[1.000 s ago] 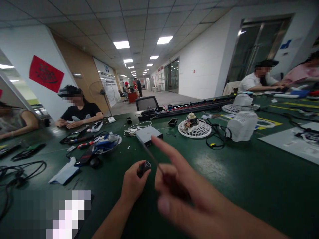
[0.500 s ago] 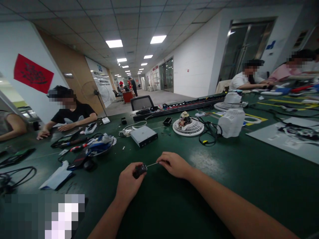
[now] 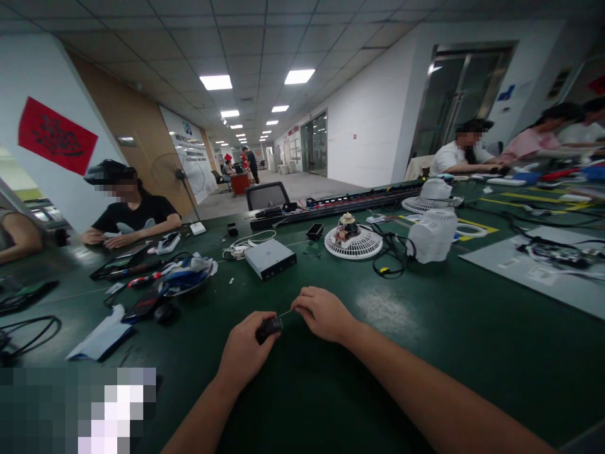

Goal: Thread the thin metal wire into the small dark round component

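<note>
My left hand [image 3: 248,347] is closed around a small dark cylindrical piece [image 3: 269,328] above the green table. From that piece a thin metal rod [image 3: 286,313] runs up to the right. The fingertips of my right hand [image 3: 324,312] pinch the rod's far end; whatever else they hold is too small to make out. Beyond my hands lies a silver disc drive [image 3: 270,257], with a white cable [image 3: 250,244] behind it. A white fan grille [image 3: 353,246] with a bared motor rests to the right of the drive.
Tools and a blue cloth [image 3: 182,277] lie at the left, near a pale blue sheet [image 3: 101,337]. A white housing [image 3: 432,236], black cables and a grey board [image 3: 543,268] are at the right. Other people sit across the table.
My right hand has moved slightly left and nearer my left hand, so less of the rod shows between them. The view has shifted a little.
</note>
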### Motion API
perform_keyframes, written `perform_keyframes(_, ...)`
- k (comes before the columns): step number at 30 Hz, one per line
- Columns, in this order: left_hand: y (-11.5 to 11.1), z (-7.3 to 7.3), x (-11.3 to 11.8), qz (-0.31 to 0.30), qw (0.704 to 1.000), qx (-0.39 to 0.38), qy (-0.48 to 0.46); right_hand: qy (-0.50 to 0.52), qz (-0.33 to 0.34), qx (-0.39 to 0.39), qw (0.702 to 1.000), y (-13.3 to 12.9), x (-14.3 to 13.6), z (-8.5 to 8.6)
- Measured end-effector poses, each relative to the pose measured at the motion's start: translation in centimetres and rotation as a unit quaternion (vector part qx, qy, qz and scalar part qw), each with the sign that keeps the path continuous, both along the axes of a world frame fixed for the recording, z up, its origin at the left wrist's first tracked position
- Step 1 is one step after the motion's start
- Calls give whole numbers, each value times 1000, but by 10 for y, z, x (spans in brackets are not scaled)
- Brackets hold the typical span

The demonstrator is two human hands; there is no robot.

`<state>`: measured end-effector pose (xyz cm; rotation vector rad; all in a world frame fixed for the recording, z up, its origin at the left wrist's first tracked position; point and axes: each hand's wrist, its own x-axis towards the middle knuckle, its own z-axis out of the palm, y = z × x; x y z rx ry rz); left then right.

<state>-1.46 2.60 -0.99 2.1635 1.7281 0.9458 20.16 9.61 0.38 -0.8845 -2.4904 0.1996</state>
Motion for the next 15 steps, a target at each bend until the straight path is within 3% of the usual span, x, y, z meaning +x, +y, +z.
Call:
perform_keyframes(6,-1,2,1,2,1000,-5,2,-6,24,-25,999,1,0,-3)
perform_keyframes(15,-1,2,1,-4,1000,-1,0,-4,-10,-36,999,-3,-2,-1)
